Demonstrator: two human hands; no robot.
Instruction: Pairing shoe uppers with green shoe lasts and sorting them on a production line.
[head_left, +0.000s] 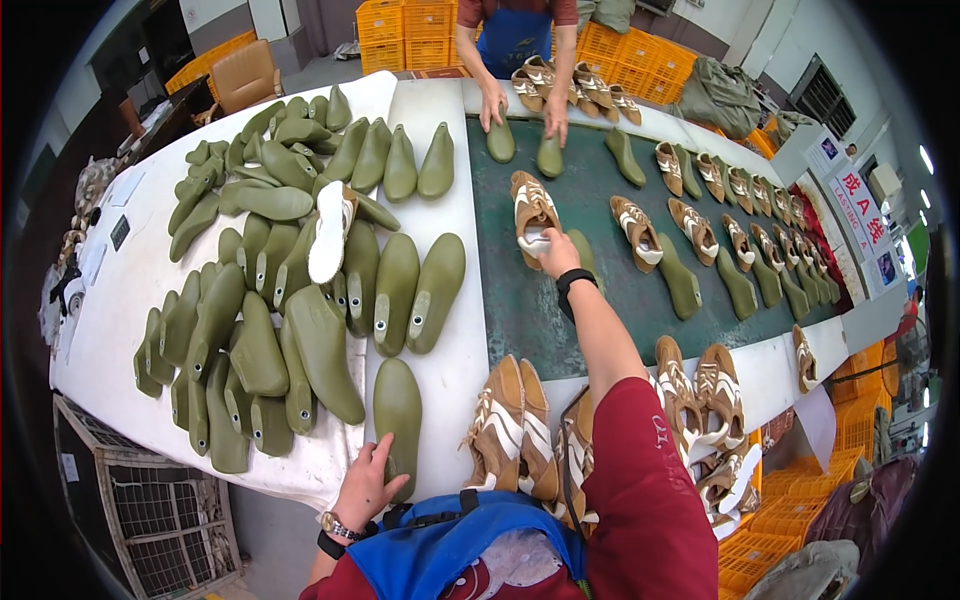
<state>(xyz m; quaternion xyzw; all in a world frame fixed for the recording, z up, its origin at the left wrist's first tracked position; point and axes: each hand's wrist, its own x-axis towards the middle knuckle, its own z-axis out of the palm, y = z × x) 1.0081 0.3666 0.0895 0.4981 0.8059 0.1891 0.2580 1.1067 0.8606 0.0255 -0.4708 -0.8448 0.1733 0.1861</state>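
My right hand [560, 257] reaches over the dark green work surface [530, 320], its fingers closed on the heel end of a brown-and-white sneaker [533, 208]. A green shoe last [580, 250] lies partly hidden beside that hand. Near the table's front edge, my left hand [365, 485] rests against the left side of another green last [398, 415], fingers apart. The underside of the left hand is hidden. Two brown sneakers [495, 420] stand right of this last, close to my apron.
Green lasts [265, 345] crowd the white table [120, 300] at left, a white-soled shoe [330, 235] on top. Opposite, a co-worker's hands [492, 103] touch two lasts. Rows of sneakers [692, 228] and lasts extend rightward. Orange crates [790, 520] stand at right.
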